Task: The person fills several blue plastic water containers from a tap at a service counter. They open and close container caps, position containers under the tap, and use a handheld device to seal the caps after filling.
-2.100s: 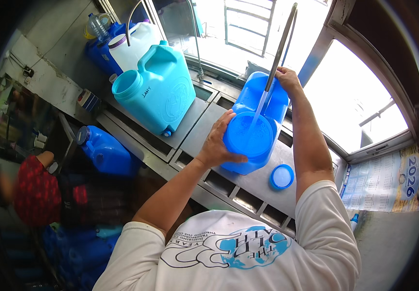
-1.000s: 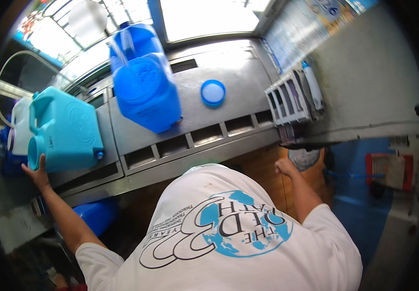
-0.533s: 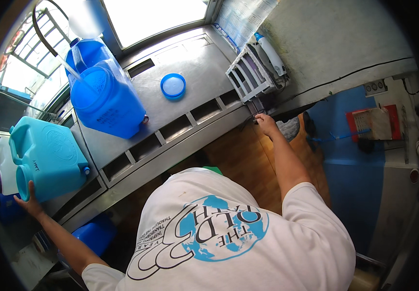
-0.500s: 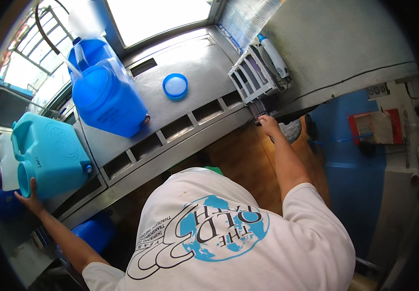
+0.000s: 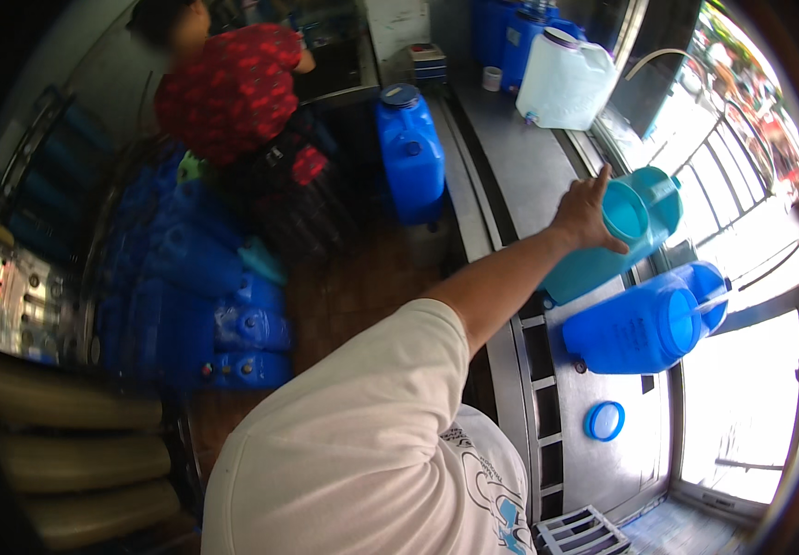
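My left hand reaches across the metal counter to a teal water jug. Its fingers are spread beside the jug's round open mouth and seem to touch the rim. The jug tilts toward the window side. Next to it stands a blue water jug, uncapped, with a thin stream or tube at its wide mouth. A round blue lid lies on the counter near that jug. My right hand is out of view.
A whitish jug and a small white cup stand farther along the counter. Another blue jug is left of it. Several blue containers are stacked at left, near a person in red. A slatted rack sits at the bottom.
The view has swung to the left, bringing the stacked containers and a person in red into sight. My left hand stays at the teal jug's mouth; my right hand has left the picture.
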A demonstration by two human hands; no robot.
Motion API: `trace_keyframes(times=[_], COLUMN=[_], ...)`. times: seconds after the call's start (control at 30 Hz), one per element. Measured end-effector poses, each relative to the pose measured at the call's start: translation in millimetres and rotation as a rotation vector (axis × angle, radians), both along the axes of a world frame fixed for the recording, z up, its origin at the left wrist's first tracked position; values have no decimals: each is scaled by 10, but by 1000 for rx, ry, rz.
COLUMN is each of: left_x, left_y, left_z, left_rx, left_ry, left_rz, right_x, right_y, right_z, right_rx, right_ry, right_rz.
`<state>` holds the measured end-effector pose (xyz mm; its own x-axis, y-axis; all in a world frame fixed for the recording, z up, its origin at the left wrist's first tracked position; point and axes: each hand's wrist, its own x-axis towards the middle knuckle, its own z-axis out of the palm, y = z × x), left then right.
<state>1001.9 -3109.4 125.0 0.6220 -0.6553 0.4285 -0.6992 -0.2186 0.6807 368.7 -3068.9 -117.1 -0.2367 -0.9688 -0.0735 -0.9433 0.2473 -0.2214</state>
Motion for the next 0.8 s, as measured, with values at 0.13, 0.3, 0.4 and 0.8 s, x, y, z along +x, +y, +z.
trace_keyframes(times=[0.13,0.3,0.4,0.8], left_x=[-508,-662,-678,-664], left_y=[97,52,83,-267], left_z=[210,243,258,-194], left_rx=[83,95,103,-143], left_ry=[84,140,162,-2], left_rz=[36,55,69,86], right_x=[194,302,258,-951], right_y=[-373,-636,-705,-328], right_z=[-62,-2,30,63], right_rx=[57,95,112,163], right_ry=[-31,-43,-43,-125], right_rz=[134,182,193,-115])
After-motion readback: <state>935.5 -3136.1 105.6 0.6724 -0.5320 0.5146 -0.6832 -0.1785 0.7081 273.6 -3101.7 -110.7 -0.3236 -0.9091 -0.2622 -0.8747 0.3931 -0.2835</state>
